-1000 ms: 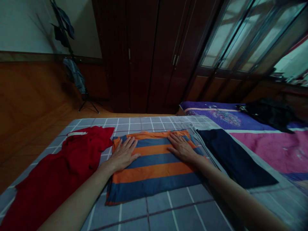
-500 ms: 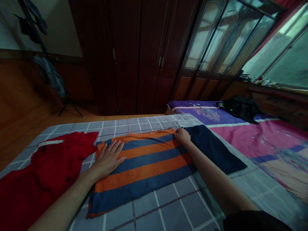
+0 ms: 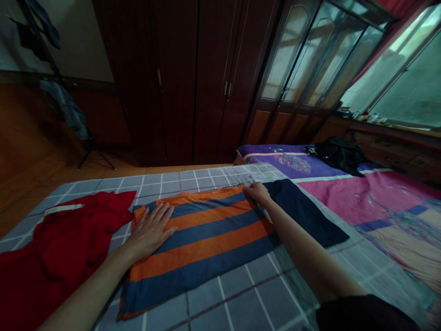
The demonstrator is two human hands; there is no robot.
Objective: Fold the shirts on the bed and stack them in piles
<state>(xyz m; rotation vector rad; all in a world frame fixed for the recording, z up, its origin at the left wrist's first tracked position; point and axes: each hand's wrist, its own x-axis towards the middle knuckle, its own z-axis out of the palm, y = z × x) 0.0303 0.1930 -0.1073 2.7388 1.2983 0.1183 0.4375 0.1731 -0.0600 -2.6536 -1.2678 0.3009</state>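
An orange and blue striped garment (image 3: 203,239), perhaps a shirt, lies flat and folded in front of me. My left hand (image 3: 151,230) rests on its left end, palm down with the fingers spread. At the upper right corner, my right hand (image 3: 257,193) has its fingers closed on the striped cloth's edge. Just beyond that hand lies a dark navy cloth (image 3: 306,214), partly hidden by my right forearm. A crumpled red garment (image 3: 76,239) with a white strip is to the left of the striped one.
The clothes lie on a grey checked bedspread (image 3: 237,294). To the right is another bed (image 3: 344,193) with a purple and pink cover and a black cloth heap (image 3: 339,154). Behind stand a dark wardrobe (image 3: 179,92) and a stand with hung clothes (image 3: 65,108).
My right hand has shifted slightly left with the edge of the striped garment. My left hand stays flat on the cloth. The whole view has moved a little.
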